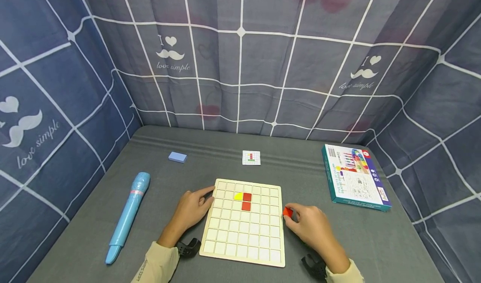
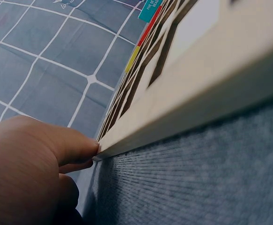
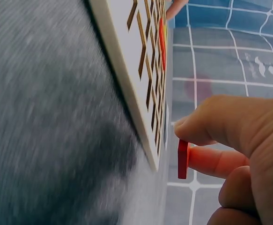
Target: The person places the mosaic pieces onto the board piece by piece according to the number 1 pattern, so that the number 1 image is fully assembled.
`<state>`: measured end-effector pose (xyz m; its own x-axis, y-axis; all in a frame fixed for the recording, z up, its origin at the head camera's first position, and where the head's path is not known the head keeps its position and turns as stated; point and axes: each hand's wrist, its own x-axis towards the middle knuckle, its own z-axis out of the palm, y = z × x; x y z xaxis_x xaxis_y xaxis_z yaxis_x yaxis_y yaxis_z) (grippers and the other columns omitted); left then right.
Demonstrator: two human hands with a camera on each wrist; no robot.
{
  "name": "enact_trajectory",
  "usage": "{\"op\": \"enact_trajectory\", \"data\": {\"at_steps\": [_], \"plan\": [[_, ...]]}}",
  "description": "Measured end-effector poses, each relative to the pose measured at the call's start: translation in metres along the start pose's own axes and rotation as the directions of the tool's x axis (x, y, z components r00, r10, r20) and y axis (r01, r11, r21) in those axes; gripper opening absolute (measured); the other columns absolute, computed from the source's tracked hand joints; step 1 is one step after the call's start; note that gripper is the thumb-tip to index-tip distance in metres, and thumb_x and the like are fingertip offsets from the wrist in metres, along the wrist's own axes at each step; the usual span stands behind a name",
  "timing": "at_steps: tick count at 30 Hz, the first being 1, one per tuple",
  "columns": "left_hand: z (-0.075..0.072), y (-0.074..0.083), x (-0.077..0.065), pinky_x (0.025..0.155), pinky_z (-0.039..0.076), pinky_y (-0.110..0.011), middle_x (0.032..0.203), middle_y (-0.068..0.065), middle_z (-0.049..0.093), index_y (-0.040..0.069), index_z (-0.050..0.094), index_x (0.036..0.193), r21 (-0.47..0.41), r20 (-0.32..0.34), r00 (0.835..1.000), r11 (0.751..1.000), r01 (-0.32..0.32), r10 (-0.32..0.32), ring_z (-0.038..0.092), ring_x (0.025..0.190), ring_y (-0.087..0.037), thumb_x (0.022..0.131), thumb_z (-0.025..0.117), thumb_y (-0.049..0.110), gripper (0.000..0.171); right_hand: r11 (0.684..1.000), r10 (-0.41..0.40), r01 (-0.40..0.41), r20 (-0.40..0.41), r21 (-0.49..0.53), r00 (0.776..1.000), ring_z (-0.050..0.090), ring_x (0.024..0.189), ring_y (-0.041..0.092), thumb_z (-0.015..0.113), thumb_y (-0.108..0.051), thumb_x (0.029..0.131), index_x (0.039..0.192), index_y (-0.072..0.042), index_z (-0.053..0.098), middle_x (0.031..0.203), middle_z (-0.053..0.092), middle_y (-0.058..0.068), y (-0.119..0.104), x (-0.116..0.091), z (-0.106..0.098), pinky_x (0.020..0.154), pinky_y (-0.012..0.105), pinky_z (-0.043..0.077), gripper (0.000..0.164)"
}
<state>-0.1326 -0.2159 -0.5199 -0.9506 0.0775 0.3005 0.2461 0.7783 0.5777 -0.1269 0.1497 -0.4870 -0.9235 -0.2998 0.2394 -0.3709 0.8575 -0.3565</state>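
Fingers of the right hand (image 1: pixel 310 228) pinch a red tile (image 1: pixel 287 212) between thumb and forefinger, just beside the right edge of the grid board (image 1: pixel 233 237); the right wrist view shows a gap between tile and rim. Gripped by its upper part, the tile has its lower part free, which probably lets it be turned or lowered unhindered. The left hand (image 1: pixel 192 210) has index finger and thumb apart, their tips touching the board's left edge near the far corner, likely to keep it from sliding. A yellow tile (image 1: pixel 238 196) and two red squares (image 1: pixel 246 206) sit together in the board's far rows. Past the far edge lies a patterned card (image 1: pixel 251 157), seemingly placed to be seen over the board. Between board and box (image 1: pixel 357 176), the bench (image 1: pixel 300 174) gives the right hand room sideways; the blue tube (image 1: pixel 128 216) lies well apart from the left.
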Motion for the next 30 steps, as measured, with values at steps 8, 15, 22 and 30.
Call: {"op": "enact_trajectory", "data": {"at_steps": [8, 15, 22, 30], "plan": [[0.001, -0.002, 0.001, 0.046, 0.020, -0.022, 0.044, 0.023, 0.026, 0.012, 0.072, 0.131, -0.014, 0.032, 0.999, 1.000, 0.027, -0.027, 0.018, 0.042, 0.001, 0.096, 0.073, 0.018, 0.036, 0.998, -0.064, 0.064, -0.004, 0.028, 0.998, 0.024, 0.045, -0.002, 0.083, -0.023, 0.082, 0.105, -0.014, 0.079, 0.050, 0.029, -0.019, -0.016, 0.004, 0.005, 0.045, 0.023, 0.018, 0.024], [0.001, -0.002, 0.000, 0.048, 0.022, -0.023, 0.044, 0.022, 0.027, 0.012, 0.072, 0.131, -0.019, 0.027, 0.999, 0.999, 0.034, -0.033, 0.018, 0.042, 0.001, 0.096, 0.073, 0.018, 0.035, 0.992, -0.128, 0.128, 0.018, 0.022, 0.992, 0.024, 0.045, -0.003, 0.082, -0.024, 0.084, 0.106, -0.014, 0.079, 0.050, 0.027, -0.020, -0.030, 0.008, 0.011, 0.045, 0.023, 0.019, 0.024], [0.002, -0.003, 0.000, 0.048, 0.023, -0.023, 0.044, 0.023, 0.026, 0.012, 0.072, 0.131, -0.008, 0.018, 0.999, 1.000, 0.029, -0.028, 0.018, 0.042, 0.001, 0.096, 0.073, 0.018, 0.036, 0.984, -0.172, 0.170, 0.040, 0.053, 0.984, 0.020, 0.044, -0.004, 0.082, -0.023, 0.085, 0.107, -0.013, 0.080, 0.050, 0.023, -0.020, -0.041, 0.010, 0.017, 0.044, 0.022, 0.017, 0.024], [0.004, -0.004, 0.000, 0.041, 0.019, -0.021, 0.043, 0.023, 0.024, 0.007, 0.072, 0.129, -0.050, 0.003, 1.000, 0.998, -0.024, 0.024, 0.014, 0.040, 0.006, 0.095, 0.074, 0.014, 0.035, 0.977, -0.205, 0.200, 0.055, 0.079, 0.977, 0.024, 0.047, -0.003, 0.083, -0.025, 0.086, 0.105, -0.016, 0.080, 0.050, 0.028, -0.020, -0.056, 0.016, 0.024, 0.045, 0.023, 0.025, 0.022]]}}
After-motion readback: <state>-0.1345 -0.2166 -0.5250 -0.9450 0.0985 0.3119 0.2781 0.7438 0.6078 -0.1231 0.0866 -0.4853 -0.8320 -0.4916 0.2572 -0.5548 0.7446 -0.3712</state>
